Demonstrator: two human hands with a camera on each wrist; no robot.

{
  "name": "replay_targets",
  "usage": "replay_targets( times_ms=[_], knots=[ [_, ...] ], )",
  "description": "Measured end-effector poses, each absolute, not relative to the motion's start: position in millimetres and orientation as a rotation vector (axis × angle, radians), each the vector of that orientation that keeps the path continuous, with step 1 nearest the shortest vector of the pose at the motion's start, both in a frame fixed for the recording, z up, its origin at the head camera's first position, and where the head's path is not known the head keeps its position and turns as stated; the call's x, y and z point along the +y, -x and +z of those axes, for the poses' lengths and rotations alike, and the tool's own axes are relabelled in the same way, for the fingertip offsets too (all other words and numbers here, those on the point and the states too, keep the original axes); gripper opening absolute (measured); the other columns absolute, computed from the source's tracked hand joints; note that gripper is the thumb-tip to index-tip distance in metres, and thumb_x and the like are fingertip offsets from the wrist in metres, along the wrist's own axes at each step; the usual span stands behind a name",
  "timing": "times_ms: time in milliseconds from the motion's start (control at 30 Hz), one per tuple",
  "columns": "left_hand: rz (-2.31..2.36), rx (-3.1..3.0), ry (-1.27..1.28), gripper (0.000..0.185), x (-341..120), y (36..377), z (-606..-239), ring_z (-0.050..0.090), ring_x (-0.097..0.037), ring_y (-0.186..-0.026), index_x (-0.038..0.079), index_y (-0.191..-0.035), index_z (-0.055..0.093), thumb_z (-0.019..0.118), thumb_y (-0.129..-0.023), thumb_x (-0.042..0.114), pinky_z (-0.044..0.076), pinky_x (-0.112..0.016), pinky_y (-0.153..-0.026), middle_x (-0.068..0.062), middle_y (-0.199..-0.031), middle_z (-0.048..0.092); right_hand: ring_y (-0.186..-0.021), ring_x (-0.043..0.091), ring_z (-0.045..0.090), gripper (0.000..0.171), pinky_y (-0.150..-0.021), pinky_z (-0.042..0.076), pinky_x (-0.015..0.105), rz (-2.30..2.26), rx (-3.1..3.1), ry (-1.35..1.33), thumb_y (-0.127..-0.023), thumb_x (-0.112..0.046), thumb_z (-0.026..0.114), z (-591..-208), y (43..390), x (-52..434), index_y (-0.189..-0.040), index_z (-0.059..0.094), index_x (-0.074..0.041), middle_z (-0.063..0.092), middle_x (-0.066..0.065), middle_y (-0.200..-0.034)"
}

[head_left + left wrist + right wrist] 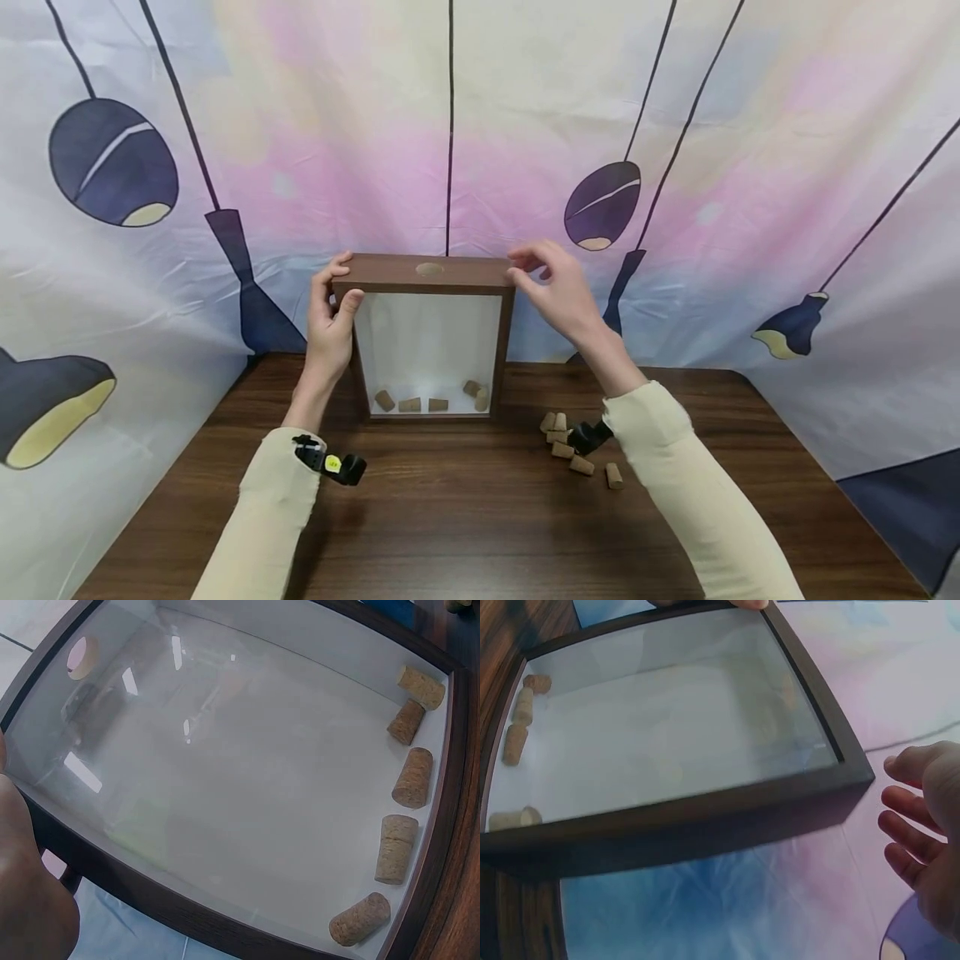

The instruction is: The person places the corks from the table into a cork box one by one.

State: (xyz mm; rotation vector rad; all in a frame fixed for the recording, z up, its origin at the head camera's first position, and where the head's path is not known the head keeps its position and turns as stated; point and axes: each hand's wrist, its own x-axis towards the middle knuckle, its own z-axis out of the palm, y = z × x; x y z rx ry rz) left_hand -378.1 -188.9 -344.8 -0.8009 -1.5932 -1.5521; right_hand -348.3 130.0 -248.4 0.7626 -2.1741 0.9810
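A dark wooden shadow box [431, 289] with a clear front and a round hole [430, 269] in its top stands upright on the table. Several corks [412, 778] lie inside along its bottom. My left hand [330, 321] grips the upper left corner, thumb on the front and fingers over the top. Beside the upper right corner is my right hand [553, 287], its fingers loosely bent with nothing between them. In the right wrist view, a small gap separates those fingers [911, 832] from the box's corner.
To the right of the box, several loose corks [582, 465] lie on the dark wooden table [450, 517], some partly hidden behind the right wrist camera [588, 437]. A printed cloth [360, 125] with lamp drawings hangs behind the table.
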Motion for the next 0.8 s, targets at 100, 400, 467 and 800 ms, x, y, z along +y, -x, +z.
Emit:
replay_targets(
  times_ms=[100, 400, 467, 800],
  knots=[
    [-1.557, -1.592, 0.796, 0.05, -189, 377, -345, 0.036, -0.022, -0.14, -0.004, -0.131, 0.041, 0.055, -0.1, 0.032, 0.036, -0.024, -0.098, -0.021, -0.155, 0.034, -0.092, 0.021, 0.064, 0.02, -0.078, 0.048, 0.038, 0.98, -2.154, -0.739, -0.093, -0.012, 0.071, -256, 347, 142, -0.111, 0.071, -0.004, 0.07, 0.009, -0.101],
    [-1.566, -1.595, 0.785, 0.049, -189, 377, -346, 0.036, -0.022, -0.14, -0.003, -0.131, 0.041, 0.056, -0.1, 0.031, 0.036, -0.024, -0.097, -0.02, -0.155, 0.034, -0.089, 0.021, 0.064, 0.018, -0.077, 0.049, 0.039, 1.006, -2.168, -0.653, -0.091, -0.012, 0.073, -283, 339, 175, -0.109, 0.072, -0.007, 0.07, 0.01, -0.101],
    [-1.567, -1.591, 0.786, 0.048, -188, 377, -346, 0.035, -0.022, -0.141, -0.003, -0.131, 0.041, 0.056, -0.1, 0.031, 0.036, -0.024, -0.097, -0.02, -0.155, 0.035, -0.089, 0.021, 0.064, 0.019, -0.077, 0.05, 0.039, 1.012, -2.188, -0.642, -0.091, -0.011, 0.073, -288, 338, 181, -0.109, 0.072, -0.008, 0.07, 0.01, -0.101],
    [-1.562, -1.591, 0.787, 0.049, -189, 378, -345, 0.035, -0.022, -0.141, -0.002, -0.132, 0.041, 0.056, -0.1, 0.033, 0.035, -0.024, -0.095, -0.023, -0.155, 0.034, -0.088, 0.019, 0.064, 0.021, -0.072, 0.049, 0.029, 0.947, -2.282, -0.616, -0.094, -0.016, 0.071, -311, 335, 201, -0.113, 0.071, -0.008, 0.07, 0.008, -0.103]
  ],
)
